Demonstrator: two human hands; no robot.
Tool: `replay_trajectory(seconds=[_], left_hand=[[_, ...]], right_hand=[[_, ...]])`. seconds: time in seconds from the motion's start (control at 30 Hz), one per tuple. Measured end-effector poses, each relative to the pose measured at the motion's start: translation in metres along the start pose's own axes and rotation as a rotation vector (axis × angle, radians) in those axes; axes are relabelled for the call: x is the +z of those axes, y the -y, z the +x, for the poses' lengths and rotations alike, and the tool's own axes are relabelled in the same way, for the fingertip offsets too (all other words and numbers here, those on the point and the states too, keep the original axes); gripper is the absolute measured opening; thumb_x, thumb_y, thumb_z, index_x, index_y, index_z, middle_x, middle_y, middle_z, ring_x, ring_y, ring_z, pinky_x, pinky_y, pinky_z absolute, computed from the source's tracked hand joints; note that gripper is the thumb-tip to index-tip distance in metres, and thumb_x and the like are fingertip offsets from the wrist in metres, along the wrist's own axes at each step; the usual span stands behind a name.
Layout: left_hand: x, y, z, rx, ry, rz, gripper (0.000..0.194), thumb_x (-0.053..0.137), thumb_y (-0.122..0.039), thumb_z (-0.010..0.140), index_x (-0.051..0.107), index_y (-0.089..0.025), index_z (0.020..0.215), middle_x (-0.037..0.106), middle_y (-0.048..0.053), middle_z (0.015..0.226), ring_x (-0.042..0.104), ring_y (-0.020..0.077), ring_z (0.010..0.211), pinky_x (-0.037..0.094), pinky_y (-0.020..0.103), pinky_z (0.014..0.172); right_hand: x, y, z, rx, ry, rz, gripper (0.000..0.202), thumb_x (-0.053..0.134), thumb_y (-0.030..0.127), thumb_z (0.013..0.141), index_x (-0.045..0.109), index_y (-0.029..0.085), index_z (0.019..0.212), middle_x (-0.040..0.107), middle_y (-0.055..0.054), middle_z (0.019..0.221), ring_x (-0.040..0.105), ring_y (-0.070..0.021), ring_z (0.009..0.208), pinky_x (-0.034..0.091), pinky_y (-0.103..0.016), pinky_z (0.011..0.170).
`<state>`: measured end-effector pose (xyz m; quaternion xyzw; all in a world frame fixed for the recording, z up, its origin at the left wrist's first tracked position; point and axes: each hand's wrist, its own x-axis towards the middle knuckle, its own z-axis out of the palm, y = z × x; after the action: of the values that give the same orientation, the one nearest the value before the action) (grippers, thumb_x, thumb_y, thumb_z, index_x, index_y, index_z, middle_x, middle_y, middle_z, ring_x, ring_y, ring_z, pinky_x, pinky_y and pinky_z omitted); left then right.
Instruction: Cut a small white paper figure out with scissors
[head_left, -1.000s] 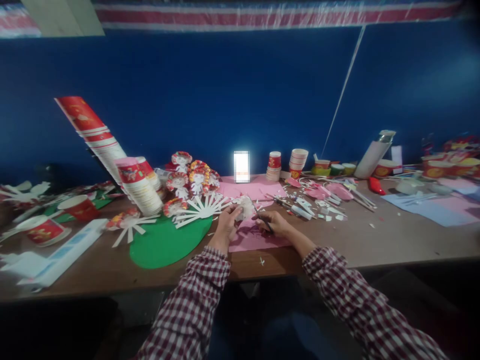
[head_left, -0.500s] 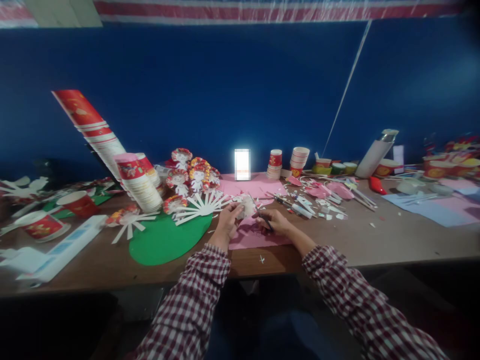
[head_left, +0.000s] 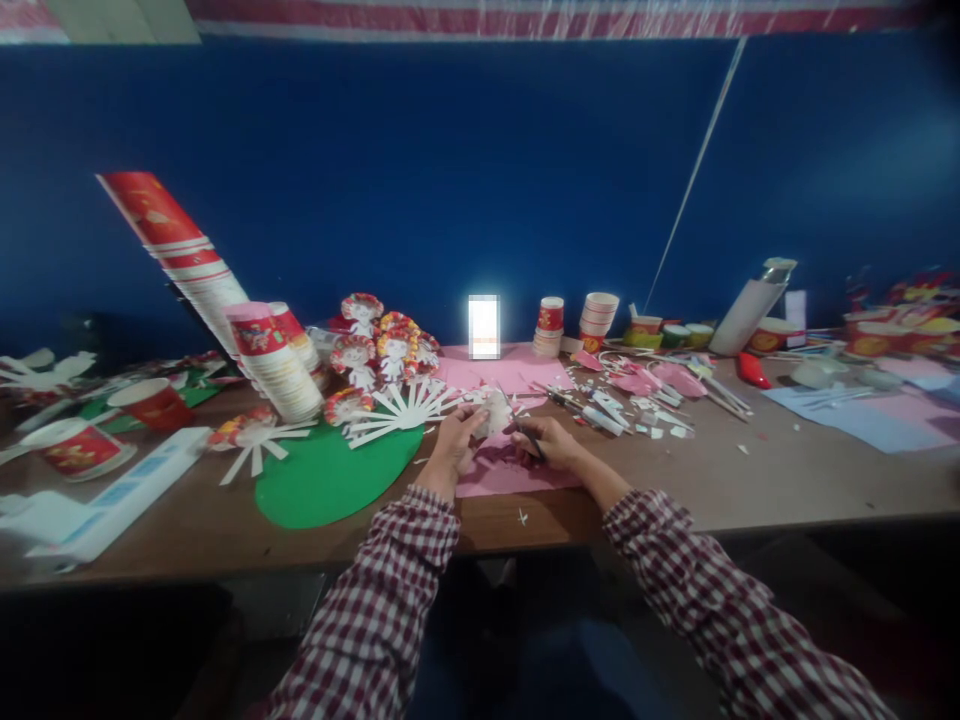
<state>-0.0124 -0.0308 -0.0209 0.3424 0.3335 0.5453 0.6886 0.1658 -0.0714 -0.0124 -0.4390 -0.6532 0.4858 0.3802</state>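
Observation:
Between finger and thumb, my left hand [head_left: 455,446] pinches a small whitish piece of paper [head_left: 496,412]. My right hand [head_left: 553,445] is closed round the dark handles of a pair of scissors [head_left: 534,440], whose blades point up and left beside the paper's right edge. Pink sheets [head_left: 480,481] lie beneath both hands, strewn with small scraps. To the left of my left hand, a white fan of paper strips [head_left: 401,410] overlaps a green oval sheet [head_left: 337,480]. The fine outline of the held paper is too small to tell.
Tall stacks of red and white paper cups [head_left: 277,370] lean at the left. Paper-cup figures with frilled rims [head_left: 360,360] stand behind the fan. Pens [head_left: 596,412] and white scraps [head_left: 656,415] lie right of my hands. A glowing pixelated rectangle [head_left: 484,325] is against the blue wall.
The view has shifted very slightly. Both hands keep nearly the same place and grip, and the paper is turned a little between the fingers.

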Motion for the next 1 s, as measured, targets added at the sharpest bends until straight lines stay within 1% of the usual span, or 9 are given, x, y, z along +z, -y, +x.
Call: replay_trajectory(seconds=[0.23, 0.43, 0.6, 0.73, 1.0], left_hand=[[0.0017, -0.0011, -0.0009, -0.003, -0.010, -0.005, 0.040, 0.086, -0.023, 0.046, 0.061, -0.015, 0.076, 0.064, -0.001, 0.065, 0.060, 0.0116, 0.059, 0.047, 0.023, 0.056], [0.0030, -0.0016, -0.0016, -0.010, -0.022, 0.007, 0.040, 0.086, -0.023, 0.046, 0.061, -0.015, 0.075, 0.063, -0.002, 0.061, 0.058, 0.0111, 0.054, 0.045, 0.023, 0.052], [0.0045, -0.0024, -0.0025, -0.007, -0.026, 0.007, 0.038, 0.085, -0.021, 0.048, 0.060, -0.014, 0.075, 0.063, -0.002, 0.061, 0.058, 0.0109, 0.055, 0.045, 0.022, 0.052], [0.0049, -0.0030, -0.0030, -0.008, -0.017, 0.009, 0.038, 0.085, -0.021, 0.049, 0.060, -0.014, 0.076, 0.063, -0.001, 0.062, 0.059, 0.0113, 0.055, 0.046, 0.022, 0.053], [0.0047, -0.0022, -0.0028, -0.003, -0.006, 0.008, 0.040, 0.085, -0.022, 0.047, 0.060, -0.013, 0.077, 0.063, -0.001, 0.064, 0.059, 0.0107, 0.056, 0.046, 0.022, 0.054]], right_hand=[[-0.0004, 0.0004, 0.0000, -0.016, 0.000, -0.017, 0.043, 0.064, 0.055, 0.074, 0.063, 0.015, 0.088, 0.061, 0.001, 0.054, 0.056, -0.0123, 0.042, 0.046, -0.022, 0.041], [-0.0005, -0.0007, -0.0002, -0.032, -0.004, -0.044, 0.039, 0.062, 0.053, 0.076, 0.060, 0.016, 0.084, 0.059, 0.002, 0.053, 0.056, -0.0123, 0.043, 0.046, -0.022, 0.041], [-0.0013, -0.0013, -0.0002, -0.050, -0.009, -0.082, 0.037, 0.060, 0.054, 0.078, 0.058, 0.016, 0.079, 0.056, 0.002, 0.055, 0.056, -0.0124, 0.044, 0.044, -0.022, 0.041], [-0.0029, -0.0019, 0.0002, -0.071, -0.015, -0.127, 0.037, 0.058, 0.053, 0.080, 0.056, 0.016, 0.076, 0.056, 0.002, 0.056, 0.055, -0.0124, 0.046, 0.043, -0.022, 0.043], [-0.0051, -0.0031, 0.0021, -0.122, -0.046, -0.210, 0.040, 0.058, 0.054, 0.079, 0.057, 0.015, 0.072, 0.053, 0.001, 0.057, 0.051, -0.0120, 0.052, 0.039, -0.022, 0.050]])
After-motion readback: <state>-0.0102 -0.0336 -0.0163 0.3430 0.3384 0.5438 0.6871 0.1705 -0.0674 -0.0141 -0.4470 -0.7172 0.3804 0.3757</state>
